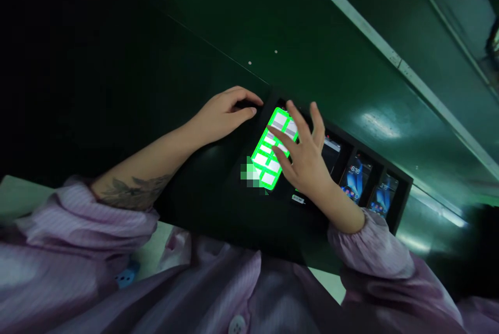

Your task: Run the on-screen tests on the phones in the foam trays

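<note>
A phone with a bright green grid on its screen lies in a black slotted tray. My right hand hovers over the phone with fingers spread, fingertips touching or just above its screen. My left hand rests on the dark tray corner beside the phone's top end, fingers curled down onto the edge. Both sleeves are lilac.
Three more phones stand in the tray's slots to the right: a dim one and two lit ones. The tray sits on a dark green conveyor belt with a pale rail behind it.
</note>
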`<state>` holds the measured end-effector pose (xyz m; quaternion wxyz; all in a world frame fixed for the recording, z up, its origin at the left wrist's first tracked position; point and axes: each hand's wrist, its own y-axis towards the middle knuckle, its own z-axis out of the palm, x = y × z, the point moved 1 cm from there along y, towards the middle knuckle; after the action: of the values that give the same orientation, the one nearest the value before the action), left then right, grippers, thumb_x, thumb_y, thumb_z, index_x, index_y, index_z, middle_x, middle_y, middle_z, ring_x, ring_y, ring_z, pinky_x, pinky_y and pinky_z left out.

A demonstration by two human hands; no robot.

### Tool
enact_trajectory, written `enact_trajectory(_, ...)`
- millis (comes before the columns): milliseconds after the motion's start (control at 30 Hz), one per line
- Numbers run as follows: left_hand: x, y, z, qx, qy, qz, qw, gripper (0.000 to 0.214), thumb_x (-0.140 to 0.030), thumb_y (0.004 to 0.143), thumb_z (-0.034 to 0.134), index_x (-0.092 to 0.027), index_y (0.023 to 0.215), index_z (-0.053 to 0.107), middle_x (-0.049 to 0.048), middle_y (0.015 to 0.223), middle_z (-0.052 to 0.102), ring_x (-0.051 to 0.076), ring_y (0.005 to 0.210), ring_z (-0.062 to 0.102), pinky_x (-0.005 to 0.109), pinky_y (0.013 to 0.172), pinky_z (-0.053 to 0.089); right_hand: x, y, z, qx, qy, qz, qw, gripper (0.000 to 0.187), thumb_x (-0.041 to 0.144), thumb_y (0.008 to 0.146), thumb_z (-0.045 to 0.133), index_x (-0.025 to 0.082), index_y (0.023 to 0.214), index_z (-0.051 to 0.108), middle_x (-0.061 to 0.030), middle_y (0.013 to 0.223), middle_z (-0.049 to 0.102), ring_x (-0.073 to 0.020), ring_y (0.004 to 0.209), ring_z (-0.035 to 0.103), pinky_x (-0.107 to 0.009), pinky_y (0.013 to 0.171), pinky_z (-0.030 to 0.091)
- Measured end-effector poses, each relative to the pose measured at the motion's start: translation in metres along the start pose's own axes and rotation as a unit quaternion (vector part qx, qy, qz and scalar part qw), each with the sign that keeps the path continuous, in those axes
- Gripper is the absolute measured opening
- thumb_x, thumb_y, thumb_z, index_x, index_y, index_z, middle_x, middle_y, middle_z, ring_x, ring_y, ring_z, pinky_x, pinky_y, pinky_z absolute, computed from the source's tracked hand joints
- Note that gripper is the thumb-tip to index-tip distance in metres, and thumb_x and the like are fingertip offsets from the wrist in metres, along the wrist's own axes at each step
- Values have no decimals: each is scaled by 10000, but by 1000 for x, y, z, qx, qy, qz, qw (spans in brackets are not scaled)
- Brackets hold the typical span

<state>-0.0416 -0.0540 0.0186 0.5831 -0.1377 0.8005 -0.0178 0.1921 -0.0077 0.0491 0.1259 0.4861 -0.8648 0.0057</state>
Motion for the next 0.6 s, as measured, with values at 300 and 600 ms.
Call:
enact_trajectory(300, 0, 1, -1, 6, 18, 5, 1000, 330, -308, 921, 614, -233, 1193, 787, 57, 1331, 730, 248, 1244, 674, 407, 1162, 518, -15, 9, 0, -35, -27, -8, 999, 340, 351, 1108, 474, 316, 1353, 707, -72, 1745, 399, -452, 1689, 161, -782, 1294, 263)
enact_trajectory(600, -3, -1, -1, 13, 9, -4, 1000, 320, -313, 917, 621, -238, 1182, 783, 52, 1371, 716, 252, 1288, 665, 410, 1177, 513, -26, -29, -21, -90, -65, 19, 994, 331, 317, 1096, 487, 279, 1206, 797, -73, 1646, 547, -432, 1668, 246, -767, 1298, 324)
